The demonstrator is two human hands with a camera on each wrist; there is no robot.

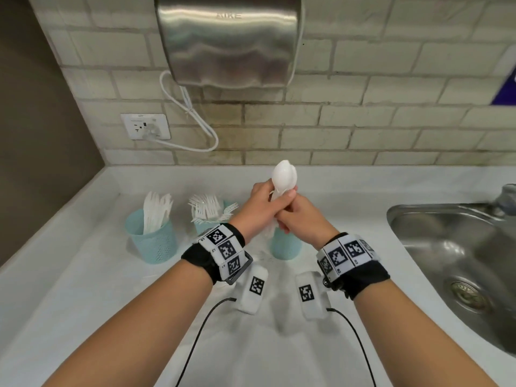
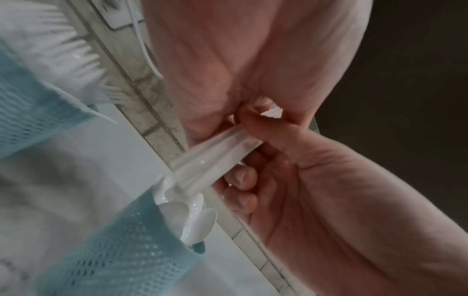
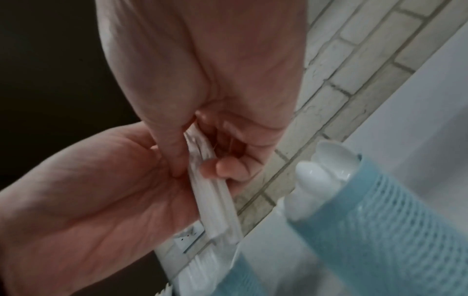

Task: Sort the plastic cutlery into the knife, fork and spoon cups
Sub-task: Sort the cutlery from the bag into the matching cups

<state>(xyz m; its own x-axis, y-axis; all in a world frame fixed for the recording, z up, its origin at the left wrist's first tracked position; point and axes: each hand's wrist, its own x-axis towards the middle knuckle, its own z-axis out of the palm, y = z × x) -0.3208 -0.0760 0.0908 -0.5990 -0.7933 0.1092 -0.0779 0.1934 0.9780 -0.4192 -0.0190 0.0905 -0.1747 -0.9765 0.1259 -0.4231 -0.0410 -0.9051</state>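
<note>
Both hands meet above the white counter [image 1: 83,275] and grip one bundle of white plastic spoons [image 1: 284,177], bowls pointing up. My left hand [image 1: 264,203] wraps the handles from the left, my right hand [image 1: 301,216] from the right. In the left wrist view the spoon handles [image 2: 220,158] slant down between the curled fingers towards the teal spoon cup [image 2: 121,252], which holds more spoons [image 2: 195,218]. The right wrist view shows the same handles [image 3: 215,202] and spoon cup [image 3: 380,220]. The knife cup [image 1: 153,244] and fork cup [image 1: 205,224] stand to the left; the spoon cup [image 1: 286,245] is partly hidden under my hands.
A steel sink [image 1: 452,247] is set into the counter at the right. On the tiled wall hang a metal hand dryer [image 1: 229,40] and a socket [image 1: 145,126] joined by a white cable. A dark wall closes the left side.
</note>
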